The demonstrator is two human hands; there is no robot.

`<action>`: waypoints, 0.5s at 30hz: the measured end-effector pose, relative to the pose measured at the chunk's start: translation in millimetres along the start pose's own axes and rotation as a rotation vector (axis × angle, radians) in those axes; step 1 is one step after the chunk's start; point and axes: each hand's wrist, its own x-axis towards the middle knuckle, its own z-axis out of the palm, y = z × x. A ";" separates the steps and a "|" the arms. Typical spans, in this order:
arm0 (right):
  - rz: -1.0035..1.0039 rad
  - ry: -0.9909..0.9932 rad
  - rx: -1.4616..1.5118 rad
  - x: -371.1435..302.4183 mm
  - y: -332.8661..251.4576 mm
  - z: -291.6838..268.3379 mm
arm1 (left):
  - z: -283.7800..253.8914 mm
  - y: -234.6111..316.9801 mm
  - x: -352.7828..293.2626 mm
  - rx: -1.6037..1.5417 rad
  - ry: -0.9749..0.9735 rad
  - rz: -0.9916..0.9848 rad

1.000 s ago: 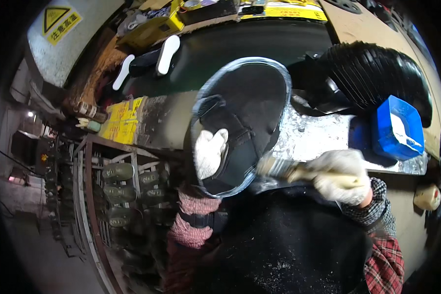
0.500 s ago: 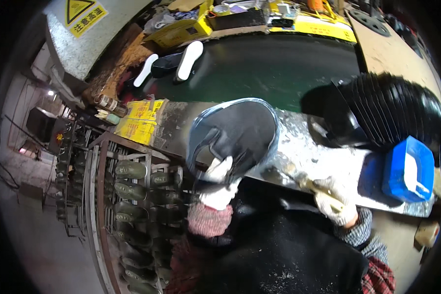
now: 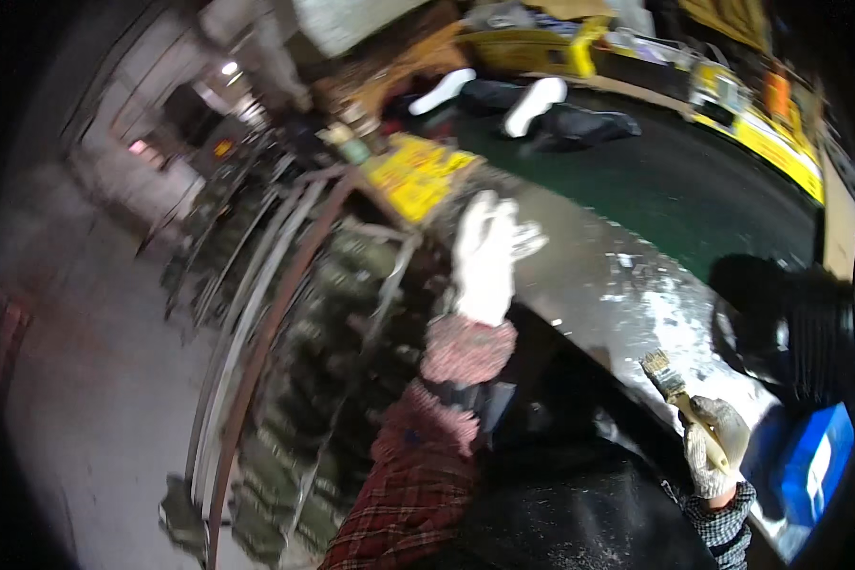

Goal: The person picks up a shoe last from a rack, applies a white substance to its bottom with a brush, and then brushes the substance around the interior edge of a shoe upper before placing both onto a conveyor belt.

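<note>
In its white knit glove, my left hand [image 3: 487, 261] is over the near left edge of the worktop, blurred, with fingers spread and nothing in them. My right hand [image 3: 719, 437], in a pale glove with a greyish patch, grips a flat brush [image 3: 669, 377] by its wooden handle. The bristles point up and left over the shiny, white-smeared metal worktop [image 3: 579, 242]. Beside this hand stands a blue container [image 3: 826, 456] with something white inside. On the dark green surface beyond lie white-soled pieces [image 3: 535, 106] with a limp black piece [image 3: 594, 125] by them.
To the left, a metal rack [image 3: 256, 351] carries several dark green foot-shaped forms [image 3: 337, 294]. Yellow sheeting [image 3: 418, 176] covers the worktop's left corner, near small bottles [image 3: 351, 142]. A stack of black curved pieces [image 3: 807, 328] stands at right. Yellow boxes [image 3: 522, 52] line the back.
The dark, pale-rimmed piece has left my left hand, which is now open. A black piece now shows beside the white soles. The view has swung left; my right hand keeps the brush.
</note>
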 end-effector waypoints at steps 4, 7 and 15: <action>-0.053 -0.240 0.197 19.3 -33.1 21.4 | -185.1 170.8 -105.5 0.595 0.458 0.801; -0.072 -0.412 0.396 26.8 -30.4 60.3 | -233.7 289.5 -257.6 1.327 1.396 1.069; -0.148 -0.610 0.502 30.1 -62.0 79.3 | -393.5 320.4 -461.2 1.093 1.563 0.612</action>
